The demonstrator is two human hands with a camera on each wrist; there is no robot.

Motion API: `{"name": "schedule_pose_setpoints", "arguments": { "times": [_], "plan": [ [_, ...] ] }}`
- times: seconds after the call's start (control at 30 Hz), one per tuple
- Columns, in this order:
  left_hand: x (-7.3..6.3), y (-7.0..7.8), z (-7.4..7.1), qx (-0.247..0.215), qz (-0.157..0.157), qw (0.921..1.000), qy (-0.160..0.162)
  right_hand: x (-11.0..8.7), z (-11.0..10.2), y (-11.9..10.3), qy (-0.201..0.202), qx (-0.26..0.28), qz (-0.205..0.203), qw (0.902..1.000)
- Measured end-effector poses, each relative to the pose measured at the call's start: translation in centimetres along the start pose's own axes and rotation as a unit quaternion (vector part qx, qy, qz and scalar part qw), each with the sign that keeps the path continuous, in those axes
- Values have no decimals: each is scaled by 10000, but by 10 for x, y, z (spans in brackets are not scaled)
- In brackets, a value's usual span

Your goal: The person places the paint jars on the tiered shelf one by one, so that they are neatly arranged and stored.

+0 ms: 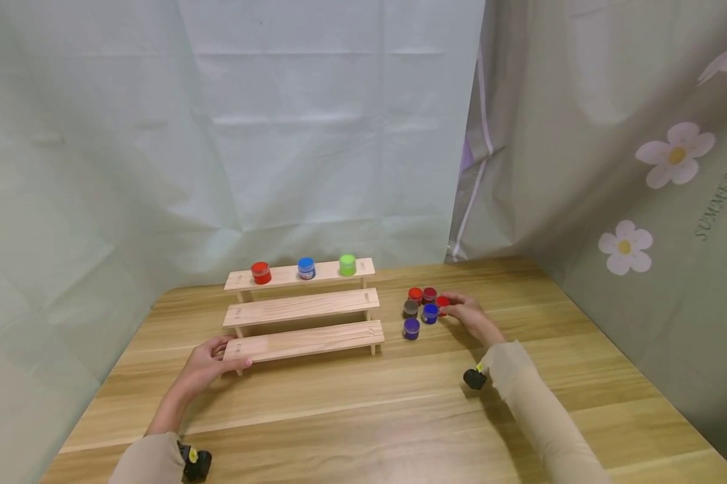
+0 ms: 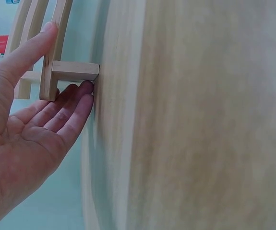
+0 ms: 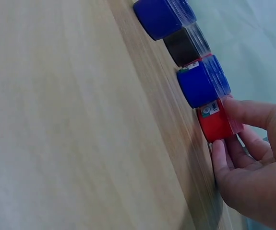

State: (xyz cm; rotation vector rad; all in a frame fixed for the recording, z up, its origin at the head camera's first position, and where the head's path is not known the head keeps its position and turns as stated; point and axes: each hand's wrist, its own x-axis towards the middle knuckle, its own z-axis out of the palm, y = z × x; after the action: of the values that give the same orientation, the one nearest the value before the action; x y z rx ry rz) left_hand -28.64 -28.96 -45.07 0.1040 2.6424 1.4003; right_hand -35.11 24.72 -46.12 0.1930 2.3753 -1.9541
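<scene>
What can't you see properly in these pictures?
Head view: the wooden rack hides some fingertips of the left hand.
Head view: the printed words run off the right edge.
Left wrist view: the top edge cuts off most of the blue jar.
Right wrist view: the right hand hides part of the red jar it holds.

Upright red jar (image 3: 213, 123), three-tiered wooden rack (image 1: 303, 308)

Bare hands (image 1: 205, 366), plain beige sleeves (image 1: 541, 410), a small black camera (image 1: 475, 380) with yellow patch (image 1: 480, 368) at each wrist (image 1: 493, 337)
</scene>
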Motion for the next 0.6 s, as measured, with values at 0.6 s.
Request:
{"name": "schedule_pose_setpoints", "arguments": {
  "times": [0.6],
  "plan": [
    [-1, -1, 0, 81, 44, 9999, -53, -6, -1, -2, 247, -71, 142, 9996]
  ]
}}
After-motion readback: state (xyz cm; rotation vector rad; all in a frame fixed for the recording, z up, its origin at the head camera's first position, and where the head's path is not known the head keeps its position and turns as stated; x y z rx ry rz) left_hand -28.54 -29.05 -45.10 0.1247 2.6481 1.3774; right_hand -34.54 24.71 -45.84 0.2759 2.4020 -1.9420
